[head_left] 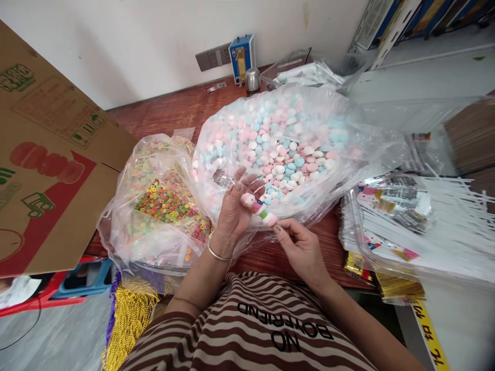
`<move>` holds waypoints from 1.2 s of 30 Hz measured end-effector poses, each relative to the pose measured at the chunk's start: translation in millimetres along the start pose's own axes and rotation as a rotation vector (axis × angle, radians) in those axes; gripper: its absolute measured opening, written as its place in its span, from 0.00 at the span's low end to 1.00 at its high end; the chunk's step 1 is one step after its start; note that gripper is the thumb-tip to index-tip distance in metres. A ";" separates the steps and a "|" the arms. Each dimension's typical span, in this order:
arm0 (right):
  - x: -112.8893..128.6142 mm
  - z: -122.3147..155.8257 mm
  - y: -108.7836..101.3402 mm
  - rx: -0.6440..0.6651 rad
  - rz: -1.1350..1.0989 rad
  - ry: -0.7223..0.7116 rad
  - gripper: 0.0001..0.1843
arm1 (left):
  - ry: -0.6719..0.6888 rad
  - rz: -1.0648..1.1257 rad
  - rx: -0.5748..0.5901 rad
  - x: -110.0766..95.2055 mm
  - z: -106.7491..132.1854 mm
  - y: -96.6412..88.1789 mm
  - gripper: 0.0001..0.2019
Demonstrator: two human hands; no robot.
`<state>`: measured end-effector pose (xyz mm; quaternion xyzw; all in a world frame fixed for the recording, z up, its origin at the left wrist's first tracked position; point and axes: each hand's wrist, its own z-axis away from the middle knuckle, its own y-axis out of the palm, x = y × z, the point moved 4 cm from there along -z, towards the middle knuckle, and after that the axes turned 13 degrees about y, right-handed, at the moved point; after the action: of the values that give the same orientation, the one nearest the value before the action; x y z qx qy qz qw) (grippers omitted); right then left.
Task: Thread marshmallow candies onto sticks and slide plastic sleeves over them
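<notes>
My left hand is raised over the table edge, fingers curled around a short row of pastel candies in a narrow clear sleeve. My right hand pinches the lower end of that sleeve between thumb and fingertips. Just behind the hands lies a big clear plastic bag of pink, blue and white candies, open toward me. To its left sits a second clear bag of small colourful ring candies. A bracelet circles my left wrist.
A large printed cardboard box stands at the left. A stack of clear printed packaging bags lies at the right on the wooden table. A blue device and a wall socket are at the back. Gold twist ties hang at lower left.
</notes>
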<state>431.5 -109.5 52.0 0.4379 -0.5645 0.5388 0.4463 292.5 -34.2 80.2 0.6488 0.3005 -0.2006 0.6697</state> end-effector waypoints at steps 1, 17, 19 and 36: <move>2.1 0.5 0.0 -0.048 0.068 -0.084 0.07 | 0.016 0.006 0.002 -1.3 -2.2 0.6 0.21; -13.4 0.7 15.0 0.359 -0.514 0.358 0.16 | -0.218 0.086 -0.011 28.1 19.9 9.2 0.19; -10.3 2.2 21.8 0.548 -0.825 0.552 0.16 | -0.258 0.084 0.128 31.4 21.9 9.7 0.22; 16.9 3.5 7.3 -0.241 0.478 -0.453 0.10 | -0.229 0.107 -0.186 23.2 12.1 13.6 0.10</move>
<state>420.6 -112.9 66.8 0.3460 -0.7952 0.4468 0.2196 320.4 -42.2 74.7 0.5720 0.2043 -0.2086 0.7666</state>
